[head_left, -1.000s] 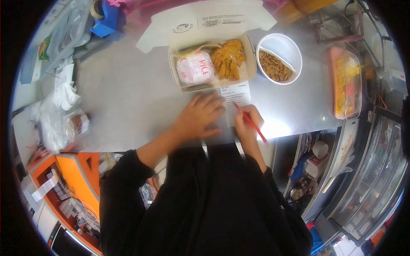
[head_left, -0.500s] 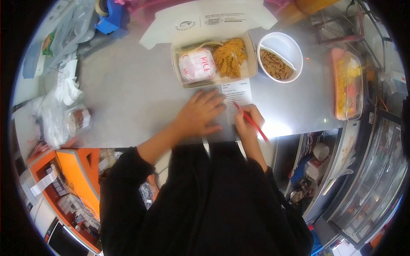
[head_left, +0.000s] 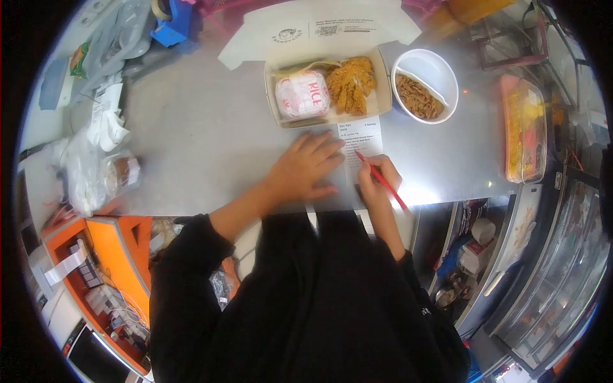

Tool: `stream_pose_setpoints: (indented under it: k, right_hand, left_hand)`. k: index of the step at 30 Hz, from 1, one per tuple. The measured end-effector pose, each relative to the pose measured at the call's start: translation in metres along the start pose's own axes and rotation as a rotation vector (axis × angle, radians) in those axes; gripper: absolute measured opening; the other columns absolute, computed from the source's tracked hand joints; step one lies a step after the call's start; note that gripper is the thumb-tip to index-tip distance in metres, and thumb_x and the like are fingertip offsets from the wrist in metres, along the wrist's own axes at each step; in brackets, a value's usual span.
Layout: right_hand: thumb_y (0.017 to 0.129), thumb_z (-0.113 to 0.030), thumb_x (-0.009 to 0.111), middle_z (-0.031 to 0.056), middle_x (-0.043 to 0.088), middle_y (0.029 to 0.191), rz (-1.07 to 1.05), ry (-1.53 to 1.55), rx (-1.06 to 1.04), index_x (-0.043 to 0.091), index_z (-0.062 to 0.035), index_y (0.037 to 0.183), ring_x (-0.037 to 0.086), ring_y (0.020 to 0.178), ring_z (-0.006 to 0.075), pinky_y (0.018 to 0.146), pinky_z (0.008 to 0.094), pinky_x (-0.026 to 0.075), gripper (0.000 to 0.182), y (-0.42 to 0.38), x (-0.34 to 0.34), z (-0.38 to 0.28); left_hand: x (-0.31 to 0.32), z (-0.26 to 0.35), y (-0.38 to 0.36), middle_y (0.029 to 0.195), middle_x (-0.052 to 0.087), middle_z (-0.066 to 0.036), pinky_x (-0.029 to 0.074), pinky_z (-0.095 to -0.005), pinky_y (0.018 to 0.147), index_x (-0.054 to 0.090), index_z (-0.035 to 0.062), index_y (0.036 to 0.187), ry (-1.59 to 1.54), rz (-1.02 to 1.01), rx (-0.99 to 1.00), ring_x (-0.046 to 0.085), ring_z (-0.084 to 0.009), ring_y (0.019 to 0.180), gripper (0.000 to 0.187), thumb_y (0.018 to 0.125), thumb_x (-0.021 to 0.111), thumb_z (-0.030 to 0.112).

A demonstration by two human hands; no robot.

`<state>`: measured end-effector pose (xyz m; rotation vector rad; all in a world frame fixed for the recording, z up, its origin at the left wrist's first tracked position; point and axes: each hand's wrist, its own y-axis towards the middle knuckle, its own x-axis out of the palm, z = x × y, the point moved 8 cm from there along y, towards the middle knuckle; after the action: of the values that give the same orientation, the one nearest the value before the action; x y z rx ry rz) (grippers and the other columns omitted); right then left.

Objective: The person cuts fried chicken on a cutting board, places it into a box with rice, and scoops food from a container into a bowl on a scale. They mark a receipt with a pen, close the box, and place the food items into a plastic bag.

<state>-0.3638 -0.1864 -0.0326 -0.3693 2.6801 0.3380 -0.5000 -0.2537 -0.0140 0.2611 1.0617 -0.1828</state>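
Observation:
A printed receipt [head_left: 359, 135] lies on the metal table [head_left: 191, 121]. Flat beside it, fingers spread and fingertips at its left edge, rests my left hand [head_left: 303, 167]. My right hand [head_left: 381, 180] grips a red pen [head_left: 387, 183], its tip on or just over the printed lines. Just beyond the paper stands an open cardboard box [head_left: 332, 121] holding a wrapped rice packet [head_left: 302, 96] and breaded fried pieces [head_left: 352, 85]. To the box's right is a white divided bowl [head_left: 426, 66] with brown shredded meat [head_left: 417, 97] in one compartment.
A clear container of yellow food [head_left: 525, 131] stands at the table's right end. Plastic bags [head_left: 84, 172] and a small tub [head_left: 121, 177] sit at the left, with a blue tape dispenser [head_left: 171, 25] at the back. An orange cabinet [head_left: 118, 249] is below left.
The whole view has shifted slightly, with most things appearing a little farther right. Both hands keep nearly the same places, and the pen stays on or near the receipt.

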Motion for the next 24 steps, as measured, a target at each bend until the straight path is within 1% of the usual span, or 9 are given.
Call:
stream_pose_setpoints:
  k: [2, 5, 8, 12, 14, 17, 20, 23, 24]
  right_hand:
    - [0.071, -0.002, 0.059, 0.0094, 0.057, 0.063, 0.031, -0.019, 0.010, 0.057, -0.0006, 0.073, 0.056, 0.053, 0.0157, 0.051, 0.0249, 0.045, 0.003, 0.000, -0.005, -0.002]
    - [0.071, -0.002, 0.059, 0.0092, 0.057, 0.062, 0.025, -0.010, 0.070, 0.057, -0.0005, 0.073, 0.055, 0.053, 0.0150, 0.052, 0.0248, 0.045, 0.004, 0.002, -0.007, 0.000]
    - [0.071, -0.002, 0.059, 0.0090, 0.057, 0.062, -0.021, -0.032, 0.063, 0.056, -0.0003, 0.073, 0.055, 0.053, 0.0140, 0.051, 0.0244, 0.045, 0.004, 0.007, -0.010, -0.003]
    - [0.071, -0.002, 0.059, 0.0087, 0.056, 0.061, 0.047, 0.009, 0.059, 0.056, -0.0005, 0.073, 0.054, 0.052, 0.0131, 0.050, 0.0237, 0.044, 0.004, 0.005, -0.013, 0.001]
    - [0.072, -0.002, 0.059, 0.0084, 0.056, 0.061, 0.103, 0.001, 0.094, 0.056, -0.0005, 0.073, 0.054, 0.052, 0.0127, 0.050, 0.0234, 0.043, 0.004, 0.004, -0.019, 0.007]
    - [0.072, -0.001, 0.058, 0.0078, 0.056, 0.061, 0.063, -0.040, 0.055, 0.056, -0.0007, 0.073, 0.053, 0.052, 0.0121, 0.050, 0.0235, 0.043, 0.003, 0.006, -0.019, 0.004]
    - [0.073, -0.002, 0.059, 0.0073, 0.056, 0.062, 0.095, 0.082, 0.066, 0.056, -0.0007, 0.074, 0.052, 0.051, 0.0119, 0.049, 0.0236, 0.043, 0.003, 0.004, -0.023, 0.002]
    - [0.072, -0.002, 0.059, 0.0075, 0.056, 0.062, -0.012, 0.142, 0.003, 0.056, -0.0014, 0.074, 0.052, 0.051, 0.0127, 0.049, 0.0237, 0.043, 0.003, 0.000, -0.007, -0.010]
    - [0.072, -0.002, 0.060, 0.0079, 0.057, 0.063, -0.072, 0.068, 0.051, 0.057, -0.0020, 0.074, 0.054, 0.052, 0.0140, 0.050, 0.0246, 0.044, 0.004, -0.002, -0.002, -0.007]
  left_hand:
    - [0.001, 0.000, 0.000, 0.128, 0.044, -0.009, 0.027, -0.0474, 0.101, 0.053, 0.0100, 0.113, 0.005, -0.007, -0.007, 0.036, -0.0294, 0.124, 0.055, 0.072, 0.062, 0.046]
    - [0.000, 0.001, 0.000, 0.128, 0.044, -0.009, 0.027, -0.0479, 0.101, 0.052, 0.0091, 0.114, -0.004, -0.017, -0.010, 0.036, -0.0294, 0.124, 0.056, 0.073, 0.061, 0.046]
    - [0.003, 0.005, 0.001, 0.128, 0.044, -0.009, 0.025, -0.0495, 0.101, 0.051, 0.0072, 0.115, 0.045, -0.024, 0.027, 0.036, -0.0290, 0.123, 0.057, 0.075, 0.060, 0.045]
    - [0.009, 0.005, -0.001, 0.128, 0.045, -0.009, 0.024, -0.0519, 0.101, 0.049, 0.0046, 0.118, 0.039, -0.063, 0.036, 0.036, -0.0281, 0.123, 0.058, 0.076, 0.059, 0.044]
    - [0.009, 0.004, -0.001, 0.127, 0.045, -0.009, 0.024, -0.0519, 0.101, 0.050, 0.0062, 0.117, 0.036, -0.052, 0.032, 0.036, -0.0277, 0.124, 0.056, 0.076, 0.060, 0.044]
    - [0.006, 0.006, -0.001, 0.127, 0.045, -0.008, 0.024, -0.0517, 0.101, 0.052, 0.0092, 0.113, 0.031, -0.036, 0.043, 0.036, -0.0272, 0.124, 0.052, 0.075, 0.061, 0.043]
    - [0.006, 0.006, -0.002, 0.127, 0.046, -0.008, 0.024, -0.0515, 0.101, 0.054, 0.0120, 0.110, 0.021, -0.022, 0.054, 0.037, -0.0268, 0.124, 0.047, 0.075, 0.061, 0.042]
    - [0.004, 0.006, -0.002, 0.126, 0.046, -0.008, 0.024, -0.0516, 0.100, 0.055, 0.0128, 0.108, 0.019, -0.013, 0.044, 0.037, -0.0267, 0.124, 0.045, 0.074, 0.062, 0.042]
    - [0.003, 0.007, -0.001, 0.126, 0.046, -0.008, 0.025, -0.0517, 0.100, 0.055, 0.0128, 0.108, 0.017, -0.012, 0.045, 0.037, -0.0268, 0.124, 0.044, 0.074, 0.062, 0.041]
